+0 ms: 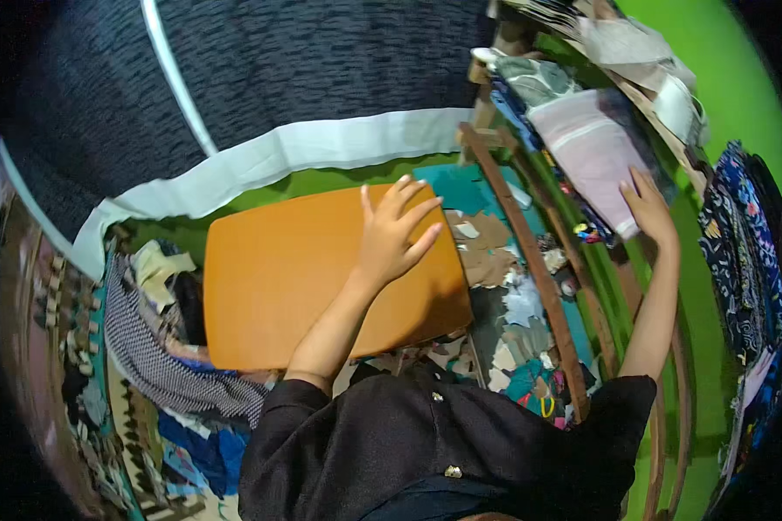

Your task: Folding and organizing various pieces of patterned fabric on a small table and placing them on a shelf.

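My left hand is over an orange table, fingers spread and nothing in them. Whether it touches the tabletop cannot be told. To the right, my right hand reaches to a pale pink folded cloth with a white stripe. Its fingers are stretched out and lie against the cloth's right edge. The cloth rests on a wooden rack, beside a grey-green cloth and some dark blue fabric.
Scraps of cloth and paper lie between table and rack. A checked cloth and other garments are heaped at the left. Dark patterned clothes hang at the far right. A dark curtain with a white border hangs behind.
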The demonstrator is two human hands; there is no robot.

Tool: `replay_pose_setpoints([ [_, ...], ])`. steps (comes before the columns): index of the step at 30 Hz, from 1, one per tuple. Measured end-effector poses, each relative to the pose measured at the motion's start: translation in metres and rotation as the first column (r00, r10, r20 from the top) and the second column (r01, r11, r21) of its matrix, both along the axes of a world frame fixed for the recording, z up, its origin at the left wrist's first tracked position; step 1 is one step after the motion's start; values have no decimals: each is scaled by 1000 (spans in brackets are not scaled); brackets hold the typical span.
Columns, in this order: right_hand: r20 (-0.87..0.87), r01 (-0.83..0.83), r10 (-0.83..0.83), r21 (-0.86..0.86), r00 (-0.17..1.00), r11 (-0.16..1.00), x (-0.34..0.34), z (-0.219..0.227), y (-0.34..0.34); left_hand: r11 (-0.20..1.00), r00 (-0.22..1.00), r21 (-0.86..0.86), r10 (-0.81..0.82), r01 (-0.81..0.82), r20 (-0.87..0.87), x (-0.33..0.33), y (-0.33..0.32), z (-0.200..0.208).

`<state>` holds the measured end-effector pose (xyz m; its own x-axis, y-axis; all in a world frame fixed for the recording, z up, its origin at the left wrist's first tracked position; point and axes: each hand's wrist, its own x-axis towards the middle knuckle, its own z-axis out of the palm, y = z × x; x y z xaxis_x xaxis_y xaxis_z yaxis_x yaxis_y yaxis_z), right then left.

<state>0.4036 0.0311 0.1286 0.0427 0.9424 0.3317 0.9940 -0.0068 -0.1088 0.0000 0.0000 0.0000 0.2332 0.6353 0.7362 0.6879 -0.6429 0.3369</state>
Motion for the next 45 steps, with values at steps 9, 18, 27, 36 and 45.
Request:
replay_pose_setpoints([
  [9,-190,-169,316,544,930,822,-211,-49,-91,659,648,-135,752,-740,123,-255,-183,-71],
  [18,-495,-404,653,523,573,751,-441,-181,-152,311,300,-145,949,-939,95,-343,-343,-94],
  [27,-588,-731,737,332,333,596,-586,-245,-176,271,204,-334,954,-903,221,-379,-392,-161],
  [36,-709,-926,697,184,107,329,-740,-327,-179,265,218,-503,964,-823,151,-496,-334,-228],
  [45,-692,-920,703,150,164,362,-795,-346,-176,-102,29,-502,969,-859,-246,-645,-269,-311],
])
